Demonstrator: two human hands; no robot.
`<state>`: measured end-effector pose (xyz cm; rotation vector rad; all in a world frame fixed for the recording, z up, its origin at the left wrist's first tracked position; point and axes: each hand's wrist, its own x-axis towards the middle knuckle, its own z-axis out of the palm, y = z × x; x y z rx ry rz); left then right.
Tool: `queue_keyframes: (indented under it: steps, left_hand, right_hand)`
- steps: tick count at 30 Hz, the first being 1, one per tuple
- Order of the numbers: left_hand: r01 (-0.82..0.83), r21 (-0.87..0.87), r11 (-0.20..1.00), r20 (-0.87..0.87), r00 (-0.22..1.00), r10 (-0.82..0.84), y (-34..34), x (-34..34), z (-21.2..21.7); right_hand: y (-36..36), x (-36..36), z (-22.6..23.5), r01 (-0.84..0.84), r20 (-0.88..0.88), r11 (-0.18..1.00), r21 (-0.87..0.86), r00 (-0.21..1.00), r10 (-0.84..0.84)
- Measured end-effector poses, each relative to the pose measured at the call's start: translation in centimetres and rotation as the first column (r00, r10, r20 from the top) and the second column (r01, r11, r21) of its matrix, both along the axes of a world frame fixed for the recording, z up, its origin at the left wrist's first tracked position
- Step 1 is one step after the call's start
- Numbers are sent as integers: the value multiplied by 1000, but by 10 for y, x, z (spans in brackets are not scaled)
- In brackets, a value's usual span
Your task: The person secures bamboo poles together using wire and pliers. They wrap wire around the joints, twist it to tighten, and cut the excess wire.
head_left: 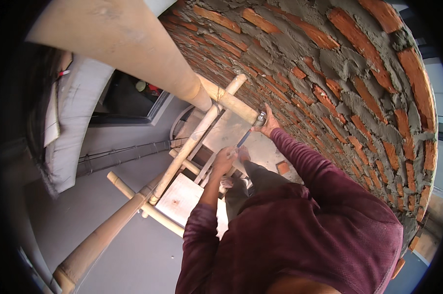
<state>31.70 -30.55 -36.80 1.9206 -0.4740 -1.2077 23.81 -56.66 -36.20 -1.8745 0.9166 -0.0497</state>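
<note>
My right hand [269, 123] is beside the brick wall, at the cut end of a short bamboo pole [238, 108]. Its fingers curl around a small, shiny, roundish metal thing [261, 118], whose kind I cannot make out. A slim dark-blue bar [243, 139] runs from near that hand down to my left hand [225, 159]. The left fingers are closed around the bar's lower end. Both hands are in front of my body, above my feet. The palm side of the left hand is hidden.
On the right rises a brick wall [363, 98] with rough grey mortar. A thick bamboo post [133, 49] and tied bamboo poles [187, 152] stand to the left. Below lie pale boards [178, 198] and a brick piece [282, 167]. A dark-framed window [128, 98] opens at left.
</note>
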Motion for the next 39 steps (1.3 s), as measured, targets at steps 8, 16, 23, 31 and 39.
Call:
queue_keyframes:
  steps: [8, 16, 23, 31, 39]
  left_hand:
    - [-76, -215, 974, 441, 882, 166, 149, 60, 254]
    - [-265, -610, 747, 735, 161, 658, 198, 249, 451]
    - [-441, -277, 854, 961, -140, 239, 239, 359, 404]
    - [-587, -237, 774, 958, -6, 288, 219, 385, 369]
    - [-600, -382, 703, 908, -104, 405, 240, 387, 382]
  right_hand:
    - [49, -12, 111, -180, 110, 878, -443, 961, 252]
    - [215, 215, 274, -710, 694, 676, 198, 588, 415]
    - [310, 384, 274, -230, 579, 942, 245, 814, 48]
    - [294, 365, 263, -237, 658, 916, -323, 639, 398]
    - [214, 385, 356, 230, 833, 863, -449, 457, 311]
